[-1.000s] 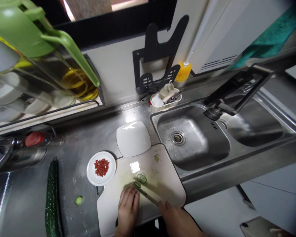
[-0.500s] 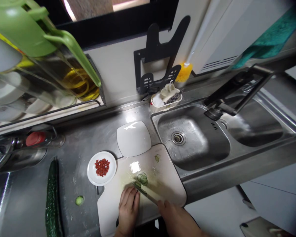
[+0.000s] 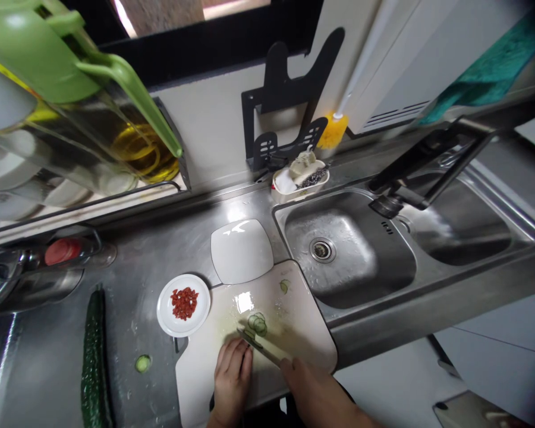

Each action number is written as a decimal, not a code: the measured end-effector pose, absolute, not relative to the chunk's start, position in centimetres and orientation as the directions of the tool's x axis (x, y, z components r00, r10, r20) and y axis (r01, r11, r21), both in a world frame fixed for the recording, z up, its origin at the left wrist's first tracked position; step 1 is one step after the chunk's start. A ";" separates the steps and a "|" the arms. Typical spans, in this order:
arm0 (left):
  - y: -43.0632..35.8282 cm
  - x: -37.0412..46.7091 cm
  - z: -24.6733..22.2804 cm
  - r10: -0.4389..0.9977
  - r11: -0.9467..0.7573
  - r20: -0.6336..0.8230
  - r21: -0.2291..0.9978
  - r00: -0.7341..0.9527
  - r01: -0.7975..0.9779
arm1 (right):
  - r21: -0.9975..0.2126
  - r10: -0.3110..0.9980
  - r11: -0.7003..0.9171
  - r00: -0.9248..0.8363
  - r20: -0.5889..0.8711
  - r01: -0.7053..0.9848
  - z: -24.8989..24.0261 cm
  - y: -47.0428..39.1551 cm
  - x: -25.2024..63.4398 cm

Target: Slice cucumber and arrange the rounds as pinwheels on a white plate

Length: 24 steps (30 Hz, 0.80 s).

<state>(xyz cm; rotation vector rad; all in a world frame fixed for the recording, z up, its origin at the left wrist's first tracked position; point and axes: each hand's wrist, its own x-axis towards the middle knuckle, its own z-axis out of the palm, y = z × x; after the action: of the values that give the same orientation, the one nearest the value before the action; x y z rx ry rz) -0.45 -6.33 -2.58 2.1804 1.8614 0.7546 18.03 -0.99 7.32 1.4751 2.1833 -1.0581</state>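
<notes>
My right hand is closed on the handle of a knife, whose blade points up and left over the white cutting board. Beside the blade tip is my left hand, its fingers bent and pressed together; whatever lies under them is mostly hidden. Thin cucumber slices overlap just beyond the blade, and a single slice lies near the board's far right corner. A whole cucumber rests on the steel counter at the left, with a cut cucumber end to its right.
A round plate of red pieces and a square white plate adjoin the board's far edge. Right of the board is a steel sink with a black faucet. A green-topped oil jug stands on the left shelf.
The knife and my right hand have shifted slightly left, toward my left hand. My left hand has stayed nearly in place.
</notes>
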 end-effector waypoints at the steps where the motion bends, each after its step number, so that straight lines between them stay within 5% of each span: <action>1: -6.3 -0.4 -2.6 0.962 -0.204 0.257 0.451 0.092 0.869 | -0.395 0.657 0.203 -0.424 -0.623 0.896 7.3 -0.9 17.9; 24: -6.0 -0.2 -2.2 0.975 -0.156 0.216 0.516 0.048 0.842 | -0.335 0.597 0.274 -0.433 -0.676 0.901 3.5 -1.2 16.6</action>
<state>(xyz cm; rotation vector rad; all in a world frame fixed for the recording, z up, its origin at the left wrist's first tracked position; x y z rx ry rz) -0.22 -6.05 -2.16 2.0757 1.8566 0.7696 16.55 -1.20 3.46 1.3516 2.1315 -0.9828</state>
